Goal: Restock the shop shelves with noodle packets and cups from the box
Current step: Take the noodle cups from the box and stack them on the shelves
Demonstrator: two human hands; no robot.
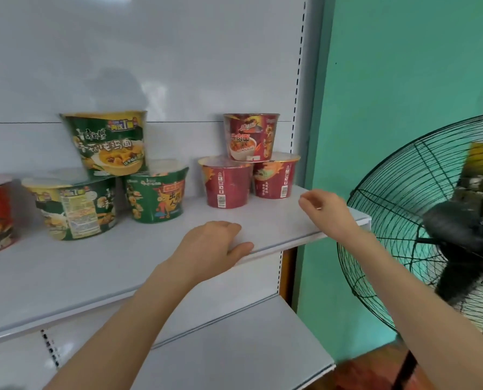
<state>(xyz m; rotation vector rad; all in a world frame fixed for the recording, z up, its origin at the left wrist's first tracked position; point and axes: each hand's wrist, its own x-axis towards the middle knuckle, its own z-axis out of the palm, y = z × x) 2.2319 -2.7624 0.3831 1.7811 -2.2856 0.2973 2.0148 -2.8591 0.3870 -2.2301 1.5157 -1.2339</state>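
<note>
Red cups stacked by shelf end: could topple if clipped by right hand, empty, loosely curled. Left hand empty, resting on shelf edge.

A small shop's aisle end: white metal display shelves hung on a slotted upright rail carry stacked green-and-yellow instant noodle cups and red instant noodle cups, labels and barcodes facing out, beside a teal painted wall and a black wire-caged standing fan.
</note>
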